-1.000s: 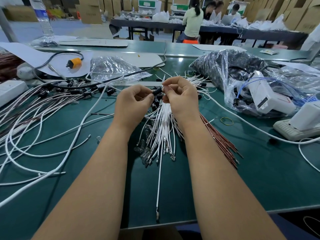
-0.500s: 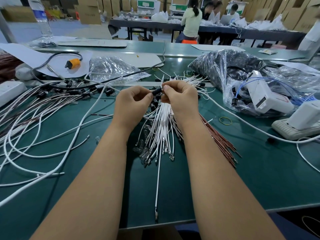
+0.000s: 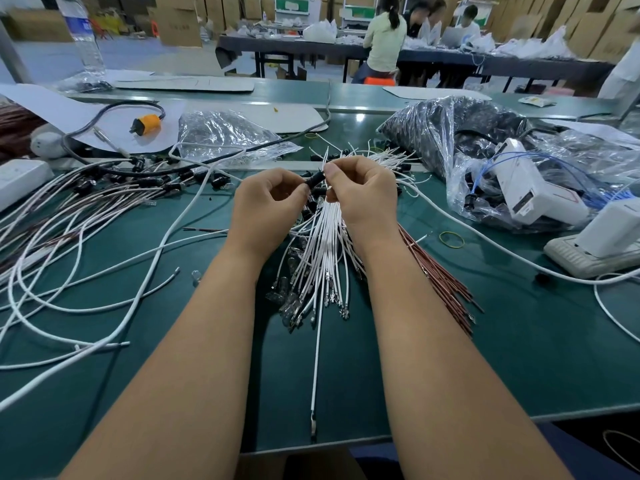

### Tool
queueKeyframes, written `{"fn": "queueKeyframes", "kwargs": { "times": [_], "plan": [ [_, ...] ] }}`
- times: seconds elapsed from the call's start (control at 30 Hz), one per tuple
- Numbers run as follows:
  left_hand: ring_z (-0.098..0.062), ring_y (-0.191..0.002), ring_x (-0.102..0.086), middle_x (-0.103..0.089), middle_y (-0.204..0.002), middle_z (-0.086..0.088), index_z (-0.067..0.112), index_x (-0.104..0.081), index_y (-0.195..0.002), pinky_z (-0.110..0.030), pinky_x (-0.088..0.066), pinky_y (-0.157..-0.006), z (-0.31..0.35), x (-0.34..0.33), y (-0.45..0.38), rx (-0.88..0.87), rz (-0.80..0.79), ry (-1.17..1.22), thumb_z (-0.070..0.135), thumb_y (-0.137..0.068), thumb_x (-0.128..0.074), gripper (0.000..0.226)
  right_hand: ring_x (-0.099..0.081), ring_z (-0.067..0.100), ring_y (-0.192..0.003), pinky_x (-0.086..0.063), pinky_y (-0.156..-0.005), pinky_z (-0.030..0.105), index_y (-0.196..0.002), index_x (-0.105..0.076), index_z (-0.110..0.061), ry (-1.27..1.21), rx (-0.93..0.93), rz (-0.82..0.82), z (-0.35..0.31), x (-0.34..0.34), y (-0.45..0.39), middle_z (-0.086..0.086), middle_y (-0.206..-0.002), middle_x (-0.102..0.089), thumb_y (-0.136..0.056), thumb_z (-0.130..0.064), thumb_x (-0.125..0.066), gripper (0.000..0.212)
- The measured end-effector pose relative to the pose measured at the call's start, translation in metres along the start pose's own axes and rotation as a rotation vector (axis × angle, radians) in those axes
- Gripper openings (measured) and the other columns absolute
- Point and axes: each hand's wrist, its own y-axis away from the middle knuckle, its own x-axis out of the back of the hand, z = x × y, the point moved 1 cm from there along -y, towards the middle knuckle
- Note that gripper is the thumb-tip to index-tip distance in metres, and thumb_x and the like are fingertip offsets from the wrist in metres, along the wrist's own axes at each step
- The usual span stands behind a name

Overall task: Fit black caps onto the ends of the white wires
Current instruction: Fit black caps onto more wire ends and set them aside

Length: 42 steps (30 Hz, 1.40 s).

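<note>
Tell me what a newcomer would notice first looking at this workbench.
Most striking are the two hands at centre, the left hand and right hand pinching a black cap above a fanned bundle of white wires. Loose white cables sprawl across the green table at left, and clear plastic bags pile up at right.

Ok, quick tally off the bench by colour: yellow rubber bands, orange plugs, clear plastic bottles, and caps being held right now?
Yellow rubber bands: 1
Orange plugs: 1
Clear plastic bottles: 1
Black caps held between left hand and right hand: 1
Total: 4
</note>
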Motion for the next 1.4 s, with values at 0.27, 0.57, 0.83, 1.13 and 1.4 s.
{"fn": "queueKeyframes", "kwargs": {
  "times": [0.27,0.57,0.83,1.13,1.4],
  "plan": [
    [-0.015,-0.071,-0.058,-0.066,-0.079,-0.006,0.012,-0.068,-0.086,-0.030,-0.049,-0.067,-0.0052,0.0007,-0.0025,-0.058,0.010,-0.066,0.012,-0.087,-0.066,0.002,-0.062,0.014,-0.065,-0.058,-0.070,0.038,-0.081,-0.070,-0.014,0.100,0.102,-0.013,-0.0007,-0.0028,0.0017,-0.006,-0.068,-0.065,-0.086,-0.006,-0.067,0.010],
    [-0.010,-0.065,-0.056,-0.065,-0.072,-0.002,0.016,-0.066,-0.084,-0.024,-0.047,-0.063,-0.0058,0.0016,-0.0040,-0.049,-0.006,-0.019,0.007,-0.087,-0.066,0.009,-0.068,0.022,-0.073,-0.059,-0.077,0.041,-0.089,-0.075,-0.005,0.055,0.054,-0.011,-0.0008,-0.0042,0.0034,0.006,-0.077,-0.071,-0.083,0.001,-0.066,0.012],
    [-0.018,-0.069,-0.052,-0.058,-0.068,-0.004,0.028,-0.068,-0.083,-0.033,-0.048,-0.070,-0.0080,0.0005,-0.0065,0.036,-0.020,0.124,0.004,-0.088,-0.064,0.025,-0.066,0.016,-0.069,-0.058,-0.074,0.031,-0.081,-0.071,-0.018,-0.049,0.018,-0.020,-0.0011,-0.0039,0.0023,0.004,-0.075,-0.070,-0.078,0.003,-0.073,0.022],
    [-0.006,-0.053,-0.036,-0.045,-0.057,0.010,0.037,-0.067,-0.109,-0.014,-0.036,-0.053,-0.0050,0.0028,-0.0046,0.059,-0.132,0.138,-0.005,-0.089,-0.057,0.047,-0.067,0.014,-0.063,-0.057,-0.069,0.027,-0.082,-0.070,-0.012,-0.160,-0.059,-0.056,0.0000,-0.0028,0.0014,0.007,-0.071,-0.070,-0.086,0.003,-0.064,0.016],
    [-0.010,-0.067,-0.053,-0.062,-0.075,-0.003,0.010,-0.069,-0.093,-0.019,-0.044,-0.065,-0.0042,0.0007,-0.0040,0.005,-0.072,0.030,0.011,-0.087,-0.069,0.006,-0.064,0.010,-0.062,-0.057,-0.069,0.024,-0.083,-0.069,-0.008,-0.258,-0.111,-0.063,0.0008,-0.0030,-0.0001,0.008,-0.077,-0.069,-0.090,0.007,-0.058,0.020]
  ]
}}
